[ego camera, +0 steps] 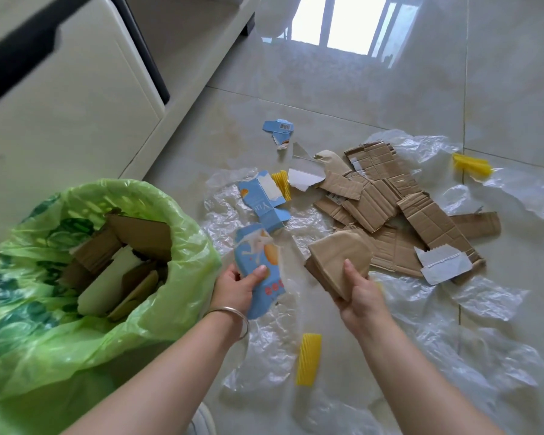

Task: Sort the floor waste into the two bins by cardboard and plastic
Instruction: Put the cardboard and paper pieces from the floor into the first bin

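My left hand (236, 285) grips a torn blue carton piece (258, 268), held just right of a bin lined with a green bag (157, 309). Brown and white cardboard pieces (129, 262) fill that bin. My right hand (360, 296) holds a stack of brown cardboard pieces (336, 259) above the floor. A pile of brown corrugated cardboard (399, 202) lies on the tiles beyond my right hand. Another blue carton piece (266, 200) lies past my left hand, and a smaller blue scrap (278, 128) sits farther off. Only one bin is in view.
Clear plastic film (453, 350) is spread over the floor around and under the cardboard. Yellow ridged plastic pieces lie near my arms (308, 359), by the blue carton (281, 183) and at the far right (470, 166). A cream cabinet (76, 98) stands at the left.
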